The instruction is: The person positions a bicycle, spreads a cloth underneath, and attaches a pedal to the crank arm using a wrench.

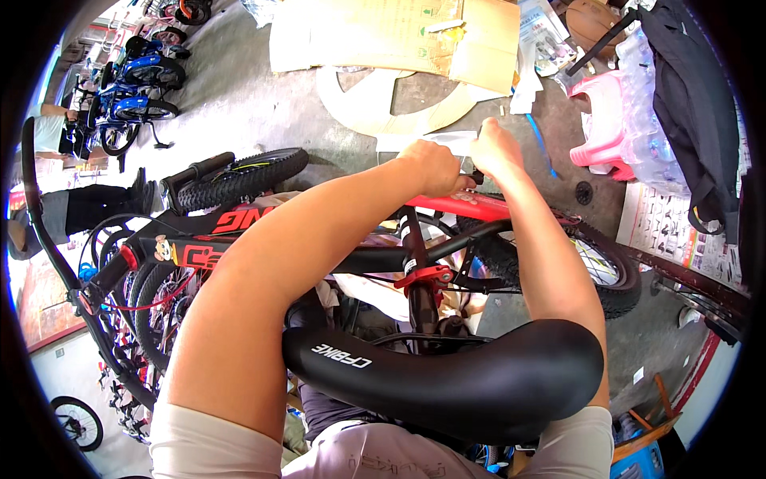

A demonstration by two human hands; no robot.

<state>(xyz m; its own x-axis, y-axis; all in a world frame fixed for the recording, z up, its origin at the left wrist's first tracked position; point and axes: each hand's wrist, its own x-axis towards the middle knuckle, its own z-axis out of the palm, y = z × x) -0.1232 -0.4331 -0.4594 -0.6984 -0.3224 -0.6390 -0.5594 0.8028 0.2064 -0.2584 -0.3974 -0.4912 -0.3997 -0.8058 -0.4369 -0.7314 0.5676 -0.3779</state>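
A black and red bicycle frame (367,260) stretches across in front of me, with its black saddle (455,379) close to my body and a red seat clamp (428,277) on the seat tube. Both my arms reach over the bicycle to its far side. My left hand (433,166) is closed just beyond the red guard (463,207). Beside it, my right hand (496,152) is closed too, with the thumb side up. A small dark part shows between the hands. What either hand grips is hidden by the fingers.
Cardboard (383,36) lies on the floor ahead. A pink stool (602,120) and a black bag (694,104) are at the right. Blue bicycles (144,72) stand at the far left, near another person's dark-clothed legs (96,209). The handlebar (48,239) extends leftward.
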